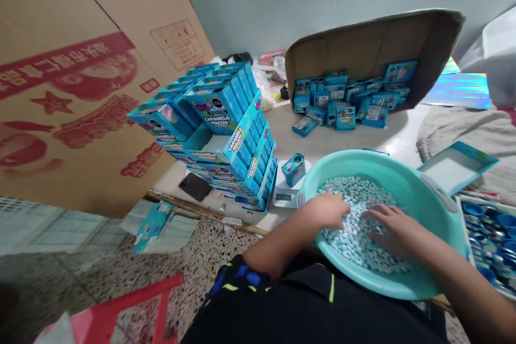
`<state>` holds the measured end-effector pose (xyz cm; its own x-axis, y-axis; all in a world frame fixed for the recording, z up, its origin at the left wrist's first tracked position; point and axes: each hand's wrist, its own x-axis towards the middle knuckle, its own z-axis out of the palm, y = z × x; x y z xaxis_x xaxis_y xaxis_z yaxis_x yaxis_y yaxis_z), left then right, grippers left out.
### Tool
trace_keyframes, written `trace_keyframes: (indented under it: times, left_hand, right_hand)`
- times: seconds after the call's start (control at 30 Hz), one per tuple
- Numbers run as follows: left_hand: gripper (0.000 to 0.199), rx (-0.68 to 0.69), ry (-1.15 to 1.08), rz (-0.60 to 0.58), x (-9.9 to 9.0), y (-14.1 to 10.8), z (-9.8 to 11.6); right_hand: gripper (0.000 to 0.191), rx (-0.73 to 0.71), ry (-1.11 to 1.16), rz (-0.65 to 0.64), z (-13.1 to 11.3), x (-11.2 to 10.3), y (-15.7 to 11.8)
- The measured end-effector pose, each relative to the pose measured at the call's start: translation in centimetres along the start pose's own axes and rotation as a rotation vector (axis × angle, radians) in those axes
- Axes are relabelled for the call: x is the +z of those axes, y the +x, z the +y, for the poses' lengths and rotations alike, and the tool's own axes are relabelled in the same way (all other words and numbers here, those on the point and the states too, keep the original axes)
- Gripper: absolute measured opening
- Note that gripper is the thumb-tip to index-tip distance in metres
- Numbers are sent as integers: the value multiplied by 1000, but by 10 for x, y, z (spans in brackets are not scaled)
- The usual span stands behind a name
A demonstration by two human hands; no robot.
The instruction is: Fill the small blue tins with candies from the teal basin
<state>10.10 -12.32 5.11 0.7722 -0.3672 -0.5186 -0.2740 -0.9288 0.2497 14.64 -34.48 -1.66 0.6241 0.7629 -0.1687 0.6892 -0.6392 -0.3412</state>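
My left hand (327,210) reaches into a turquoise plastic basin (429,209). Its fingers curl down into the small pale blue and white candies (357,234), with the tips partly hidden among them. Facing it, my right hand (393,230) rests on the same heap, fingers spread apart and thumb separate. The candies cover the basin's floor. Just left of the basin, a small blue candy box (294,170) stands on a white digital scale (284,198), whose display partly shows.
Blue display trays with candy boxes form a tall stack (242,145), beside a phone (195,187). An open carton (374,43) contains several blue boxes. An empty display tray (459,166) and a bin of blue-and-silver pieces (494,236) lie right. A large carton (80,64) stands left; a red stool (124,306) below.
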Motion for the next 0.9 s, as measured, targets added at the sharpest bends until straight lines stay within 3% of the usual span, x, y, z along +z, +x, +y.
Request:
trace_keyframes:
  times: [0.1,0.27,0.4,0.63,0.9]
  left_hand:
    - [39,-13,1,-17,0,-1,-4]
    - [34,-42,-12,-34,0,1,-3]
    - [28,-45,-18,-84,2,5,-3]
    - [22,-21,16,-103,2,11,-1]
    - [41,-92,78,-42,1,9,17]
  right_hand:
    - [34,48,-9,-70,-3,-3,1]
    - [18,-16,110,-74,-5,-9,2]
    - [29,-26,192,-41,-11,-15,1]
    - [22,85,224,42,-11,-14,1]
    - [27,33,79,101,10,-9,12]
